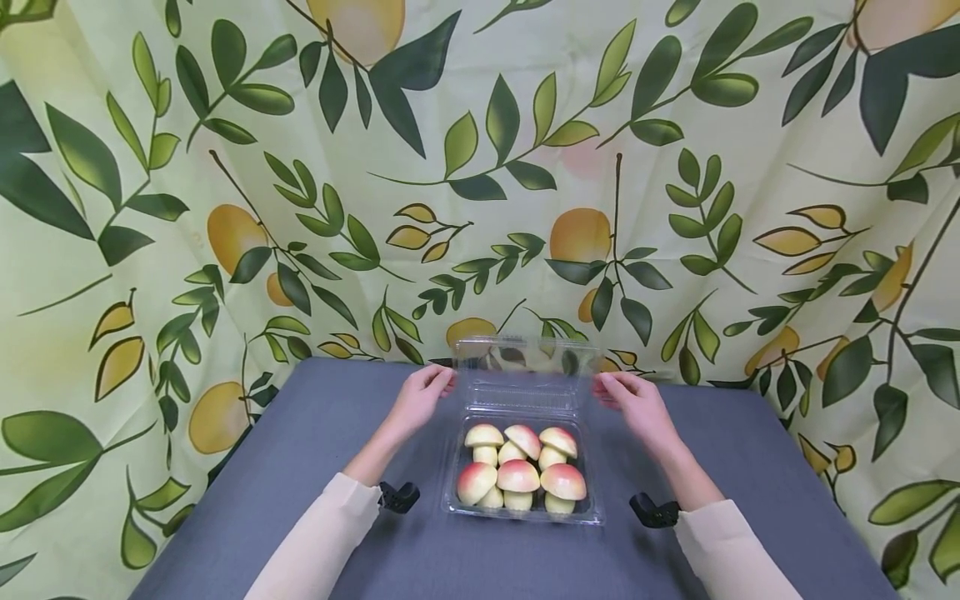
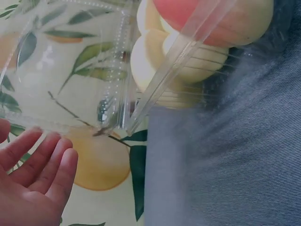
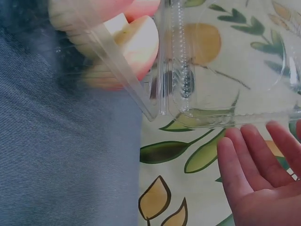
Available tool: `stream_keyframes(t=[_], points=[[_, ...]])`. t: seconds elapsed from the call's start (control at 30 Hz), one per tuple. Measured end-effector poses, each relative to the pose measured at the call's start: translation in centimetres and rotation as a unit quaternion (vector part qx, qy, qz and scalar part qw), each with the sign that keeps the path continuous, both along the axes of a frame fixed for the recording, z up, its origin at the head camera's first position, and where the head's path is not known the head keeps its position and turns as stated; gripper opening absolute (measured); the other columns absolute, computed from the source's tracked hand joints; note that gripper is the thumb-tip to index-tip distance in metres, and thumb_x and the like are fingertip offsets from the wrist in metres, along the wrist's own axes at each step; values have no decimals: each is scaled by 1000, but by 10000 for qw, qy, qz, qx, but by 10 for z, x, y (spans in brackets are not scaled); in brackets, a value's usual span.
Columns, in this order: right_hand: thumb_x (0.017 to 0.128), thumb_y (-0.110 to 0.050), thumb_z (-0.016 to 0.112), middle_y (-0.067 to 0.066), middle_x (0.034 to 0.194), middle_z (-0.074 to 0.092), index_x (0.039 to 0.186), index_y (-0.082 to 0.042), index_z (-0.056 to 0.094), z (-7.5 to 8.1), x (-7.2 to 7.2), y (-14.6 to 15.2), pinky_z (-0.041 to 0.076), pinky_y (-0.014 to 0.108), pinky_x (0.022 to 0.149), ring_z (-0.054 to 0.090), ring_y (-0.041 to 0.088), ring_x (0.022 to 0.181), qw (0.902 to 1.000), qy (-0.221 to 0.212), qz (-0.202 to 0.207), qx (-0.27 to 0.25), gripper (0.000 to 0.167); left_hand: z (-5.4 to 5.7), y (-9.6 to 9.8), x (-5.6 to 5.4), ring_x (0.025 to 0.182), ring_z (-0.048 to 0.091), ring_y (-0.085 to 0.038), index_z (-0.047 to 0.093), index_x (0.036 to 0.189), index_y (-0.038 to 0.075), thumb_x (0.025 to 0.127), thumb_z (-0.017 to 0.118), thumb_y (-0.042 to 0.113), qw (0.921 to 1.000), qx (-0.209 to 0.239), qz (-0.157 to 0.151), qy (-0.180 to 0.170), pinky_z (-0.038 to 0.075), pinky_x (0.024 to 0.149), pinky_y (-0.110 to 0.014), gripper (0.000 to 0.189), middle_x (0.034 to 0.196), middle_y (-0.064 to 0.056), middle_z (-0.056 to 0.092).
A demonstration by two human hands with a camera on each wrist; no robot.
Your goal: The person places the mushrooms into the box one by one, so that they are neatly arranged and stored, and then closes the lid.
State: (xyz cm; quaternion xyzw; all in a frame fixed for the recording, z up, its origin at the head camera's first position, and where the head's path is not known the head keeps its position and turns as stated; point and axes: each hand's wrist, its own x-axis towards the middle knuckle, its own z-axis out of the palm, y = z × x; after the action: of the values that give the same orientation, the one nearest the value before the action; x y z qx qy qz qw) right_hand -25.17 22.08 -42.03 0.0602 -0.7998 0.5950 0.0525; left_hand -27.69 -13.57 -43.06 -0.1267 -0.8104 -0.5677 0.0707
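A clear plastic clamshell box [image 1: 522, 518] lies on the table with its hinged lid [image 1: 517, 396] raised at the back. Two rows of mushroom-shaped pieces [image 1: 518, 477], with pale stems and glossy yellow-to-red caps, fill the base. My left hand [image 1: 422, 395] is at the lid's left edge, its fingers [image 2: 66, 169] nearly straight and their tips right at the plastic rim. On the opposite side, my right hand [image 1: 633, 402] has its extended fingers [image 3: 230, 160] close along the lid's right rim. Neither hand's fingers are curled round the lid.
The grey-blue tabletop [image 1: 337, 433] extends around the box. Behind it hangs a cloth [image 1: 495, 275] printed with leaves and fruit, meeting the table's back edge. Dark wrist devices [image 1: 654, 510] stick out near both sleeves.
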Motion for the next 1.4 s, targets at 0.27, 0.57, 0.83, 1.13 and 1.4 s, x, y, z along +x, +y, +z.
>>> stream_keyframes(t=[0.27,0.57,0.83,1.13,1.4], points=[[109,-29,49,27,118,68,118,16,62,-2,10,3,57,30,90,70,14,99,9992,-203,67,-336,47,-3,-5,12,100,67,-41,67,108,-13,109,46,16,9996,231,-72,-172,56,90,-48,36,105,-27,70],[108,-36,51,24,116,70,118,14,64,-9,23,6,56,36,94,70,24,106,9988,-440,143,-139,53,-7,-9,24,104,68,-37,67,111,-11,107,51,21,9989,-50,-267,-394,55,94,-44,36,107,-25,69],[106,-29,57,22,115,68,117,12,65,-19,32,8,56,36,93,69,19,101,9988,-421,251,-9,43,-16,-16,34,91,65,-21,70,110,-5,105,56,20,9984,-333,-306,-344,54,87,-33,29,97,-13,69],[103,-30,61,12,117,69,126,1,67,-30,44,7,54,34,86,63,17,99,9949,-509,96,867,39,-27,-19,46,101,65,-19,71,116,5,102,62,23,9964,-777,-324,-118,52,91,-37,24,108,-4,71],[101,-31,64,10,118,70,124,-4,69,-45,53,4,53,30,86,64,18,104,9930,-240,-8,1160,36,-39,-16,56,107,65,-23,70,116,5,101,63,16,9970,-741,-231,55,53,96,-39,19,112,-4,69]])
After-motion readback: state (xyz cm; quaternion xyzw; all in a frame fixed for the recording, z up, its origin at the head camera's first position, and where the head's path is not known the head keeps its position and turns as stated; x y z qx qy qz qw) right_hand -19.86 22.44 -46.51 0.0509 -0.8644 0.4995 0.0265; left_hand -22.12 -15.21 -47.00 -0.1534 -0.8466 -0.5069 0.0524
